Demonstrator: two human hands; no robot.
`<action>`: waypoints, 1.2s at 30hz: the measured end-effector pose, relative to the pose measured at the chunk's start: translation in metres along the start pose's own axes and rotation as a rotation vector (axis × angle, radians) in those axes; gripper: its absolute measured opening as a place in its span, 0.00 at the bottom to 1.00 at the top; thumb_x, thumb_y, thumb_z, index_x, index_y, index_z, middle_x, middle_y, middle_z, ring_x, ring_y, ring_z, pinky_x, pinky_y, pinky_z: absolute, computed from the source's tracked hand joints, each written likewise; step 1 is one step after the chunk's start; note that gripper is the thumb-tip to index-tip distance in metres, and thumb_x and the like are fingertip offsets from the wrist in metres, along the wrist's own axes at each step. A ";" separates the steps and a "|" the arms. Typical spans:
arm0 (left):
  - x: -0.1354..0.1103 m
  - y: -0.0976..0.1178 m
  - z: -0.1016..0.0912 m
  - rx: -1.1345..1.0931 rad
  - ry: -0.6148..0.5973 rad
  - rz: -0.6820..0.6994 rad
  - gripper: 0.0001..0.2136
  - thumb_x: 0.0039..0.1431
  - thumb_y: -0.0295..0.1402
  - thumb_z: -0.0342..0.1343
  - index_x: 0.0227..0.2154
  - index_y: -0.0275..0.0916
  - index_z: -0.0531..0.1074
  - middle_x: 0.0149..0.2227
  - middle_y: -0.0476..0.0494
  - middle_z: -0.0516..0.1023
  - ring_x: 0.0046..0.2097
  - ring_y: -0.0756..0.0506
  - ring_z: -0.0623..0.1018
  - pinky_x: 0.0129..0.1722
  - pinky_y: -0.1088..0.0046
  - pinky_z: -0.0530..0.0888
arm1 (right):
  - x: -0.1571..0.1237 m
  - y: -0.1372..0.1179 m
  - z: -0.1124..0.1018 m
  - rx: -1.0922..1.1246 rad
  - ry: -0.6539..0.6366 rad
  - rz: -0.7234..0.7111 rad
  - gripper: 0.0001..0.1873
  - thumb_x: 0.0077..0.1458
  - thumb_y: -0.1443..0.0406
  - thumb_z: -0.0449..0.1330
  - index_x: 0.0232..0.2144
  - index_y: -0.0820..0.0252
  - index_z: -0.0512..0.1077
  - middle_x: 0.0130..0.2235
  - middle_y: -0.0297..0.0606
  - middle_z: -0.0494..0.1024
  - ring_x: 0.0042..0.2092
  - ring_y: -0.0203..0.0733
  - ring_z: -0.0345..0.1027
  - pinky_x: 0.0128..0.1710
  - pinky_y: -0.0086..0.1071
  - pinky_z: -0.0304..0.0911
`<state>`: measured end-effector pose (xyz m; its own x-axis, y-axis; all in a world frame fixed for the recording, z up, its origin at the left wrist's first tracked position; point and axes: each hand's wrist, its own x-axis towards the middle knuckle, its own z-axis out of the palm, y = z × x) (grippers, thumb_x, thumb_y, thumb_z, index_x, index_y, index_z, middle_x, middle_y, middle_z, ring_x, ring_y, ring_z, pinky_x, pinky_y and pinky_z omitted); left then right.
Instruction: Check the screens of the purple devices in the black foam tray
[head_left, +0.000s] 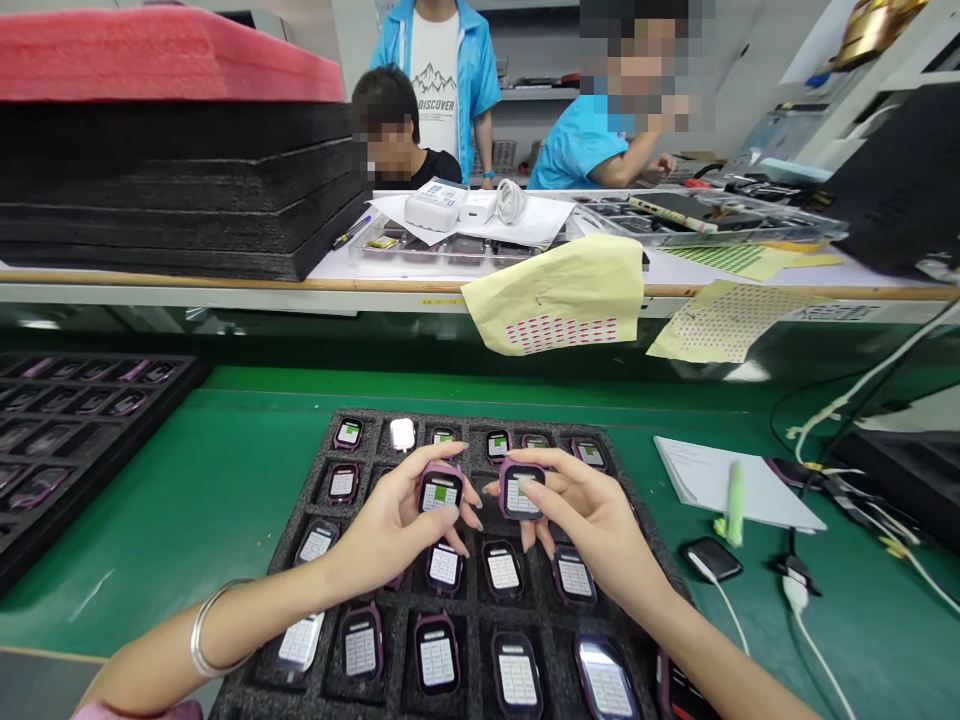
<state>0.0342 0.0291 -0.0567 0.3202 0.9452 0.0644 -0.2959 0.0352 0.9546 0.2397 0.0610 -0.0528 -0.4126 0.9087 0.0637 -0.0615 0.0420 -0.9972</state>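
Note:
A black foam tray (300,520) lies on the green mat, its pockets filled with several purple smartwatch bodies with lit screens. Above its middle, my left hand (390,525) grips one purple watch body (440,490), thumb and fingers round its edges. My right hand (592,515) grips a second purple watch body (519,490), with the thumb resting on its screen. Both held screens face me, side by side and a little apart. One pocket in the far row holds a watch with a bright white screen (403,434).
Another tray of watches (67,420) lies at the left. A paper pad (731,485) with a green pen, a small black device (711,558) and white cables lie at the right. A raised shelf behind carries stacked black foam (172,190), boxes and yellow label sheets (562,295). Three people are beyond it.

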 end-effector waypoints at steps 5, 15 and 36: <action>0.003 -0.001 -0.002 0.039 0.073 -0.007 0.18 0.60 0.31 0.54 0.53 0.38 0.61 0.35 0.44 0.71 0.35 0.47 0.74 0.26 0.74 0.78 | -0.001 0.000 -0.002 0.047 -0.103 -0.005 0.15 0.61 0.65 0.57 0.50 0.58 0.68 0.29 0.37 0.75 0.25 0.36 0.70 0.19 0.22 0.65; 0.002 -0.001 -0.002 -0.033 -0.007 -0.005 0.28 0.54 0.23 0.57 0.56 0.40 0.55 0.40 0.43 0.70 0.40 0.47 0.74 0.36 0.71 0.77 | -0.003 -0.005 0.004 0.043 -0.115 0.025 0.23 0.56 0.69 0.62 0.53 0.58 0.64 0.36 0.41 0.76 0.30 0.38 0.72 0.22 0.22 0.67; 0.007 -0.016 -0.015 0.048 -0.086 -0.046 0.32 0.56 0.27 0.57 0.60 0.48 0.47 0.46 0.42 0.66 0.47 0.43 0.74 0.47 0.60 0.73 | 0.007 0.007 -0.007 -0.280 -0.176 0.065 0.28 0.55 0.66 0.61 0.57 0.58 0.59 0.37 0.39 0.76 0.31 0.40 0.72 0.24 0.28 0.67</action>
<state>0.0275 0.0402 -0.0757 0.4088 0.9116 0.0429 -0.2366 0.0605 0.9697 0.2431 0.0707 -0.0595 -0.5594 0.8287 -0.0193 0.2120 0.1206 -0.9698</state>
